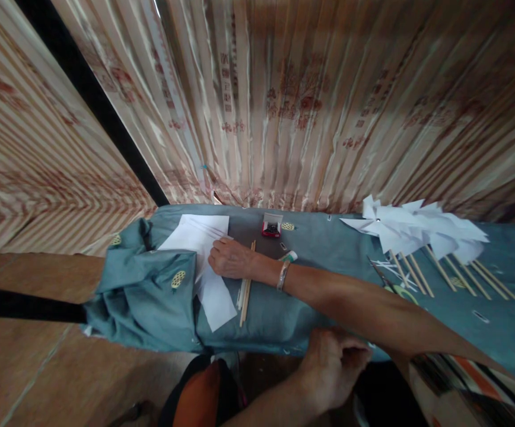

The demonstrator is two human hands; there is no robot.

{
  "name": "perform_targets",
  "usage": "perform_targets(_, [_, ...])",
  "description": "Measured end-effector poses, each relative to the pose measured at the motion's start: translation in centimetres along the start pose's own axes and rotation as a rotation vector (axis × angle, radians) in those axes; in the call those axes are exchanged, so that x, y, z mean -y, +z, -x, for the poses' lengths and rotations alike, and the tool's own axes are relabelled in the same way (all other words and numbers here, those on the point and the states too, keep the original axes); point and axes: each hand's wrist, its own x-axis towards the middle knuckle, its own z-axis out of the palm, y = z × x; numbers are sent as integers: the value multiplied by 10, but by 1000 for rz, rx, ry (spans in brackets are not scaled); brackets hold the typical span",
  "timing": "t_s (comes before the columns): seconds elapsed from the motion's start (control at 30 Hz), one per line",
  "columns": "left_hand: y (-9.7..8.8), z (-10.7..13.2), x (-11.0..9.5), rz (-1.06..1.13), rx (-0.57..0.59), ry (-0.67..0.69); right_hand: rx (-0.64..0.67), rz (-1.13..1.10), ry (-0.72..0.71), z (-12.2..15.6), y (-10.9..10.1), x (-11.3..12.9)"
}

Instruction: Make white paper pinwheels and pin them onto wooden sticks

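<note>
Left hand [326, 365]; dark bits [273, 228] in box [271, 235]

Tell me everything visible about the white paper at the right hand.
The white paper looks plain and matte, with straight edges and pointed corners; faint lines suggest overlapping pieces, though how many is unclear. It lies mostly flat on the blue-green cloth, toward the picture's left, and a bunched fold of that cloth covers part of it. The right hand is over its right side, fingers apparently touching it. Pale thin sticks lie beside its lower part.
</note>
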Motion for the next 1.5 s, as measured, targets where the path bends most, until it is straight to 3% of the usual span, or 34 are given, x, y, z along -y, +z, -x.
perform_targets(0.27, [-3,1,0,0,-15,15,59,11,8,4,-16,-5])
perform_targets(0.47, [-6,1,3,-10,-73,-64,63,57,96,35,-45,-14])
perform_targets(0.57, [-9,0,6,-30,-83,-75,21,98,208,73,-63,-18])
perform_targets(0.63, [-14,0,7,-3,-107,-60,-84,129,366,109,-77,-15])
perform_targets(0.77, [-27,0,9,-71,-111,-1,-312,119,649,196,-94,13])
perform_targets(0.87, [-37,-1,10,-131,-112,53,-433,95,749,255,-90,45])
perform_targets(1.03, [-55,-5,12,-236,-304,56,-333,26,780,311,-67,85])
perform_targets(1.23, [-81,-7,18,-506,-359,143,-293,-38,828,337,-56,100])
perform_targets(1.37, [-82,-8,21,-727,-439,283,-305,-137,877,345,-56,101])
perform_targets(1.43, [-78,-9,22,-828,-398,368,-318,-234,888,346,-56,101])
perform_targets(1.5, [-73,-11,21,-895,-279,418,-318,-335,898,345,-56,100])
